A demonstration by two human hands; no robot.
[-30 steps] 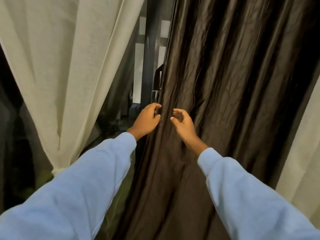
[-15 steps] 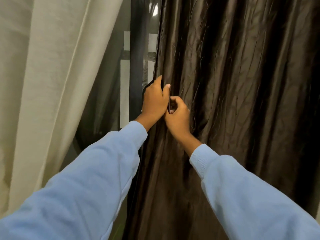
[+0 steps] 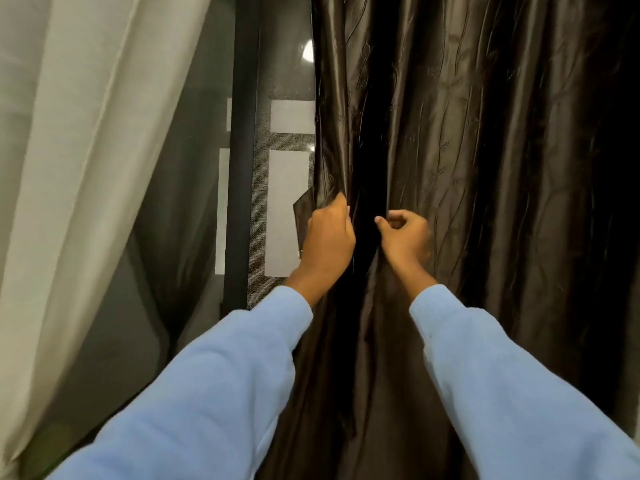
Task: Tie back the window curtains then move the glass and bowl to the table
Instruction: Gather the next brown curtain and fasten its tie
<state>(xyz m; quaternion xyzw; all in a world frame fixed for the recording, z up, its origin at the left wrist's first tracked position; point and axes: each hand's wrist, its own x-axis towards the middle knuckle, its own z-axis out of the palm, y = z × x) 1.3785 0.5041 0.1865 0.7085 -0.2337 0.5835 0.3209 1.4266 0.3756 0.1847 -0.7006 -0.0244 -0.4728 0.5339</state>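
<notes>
Hands touched half a second ago, now they're apart. Left hand [image 3: 329, 237] grips the brown curtain [image 3: 485, 168] at its left edge, right hand [image 3: 406, 239] pinches a fold just right. Gathering in progress, curtain untied. Glass and bowl out of view.

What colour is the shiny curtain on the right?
Dark brown; the curtain shows best in the head view.
</notes>
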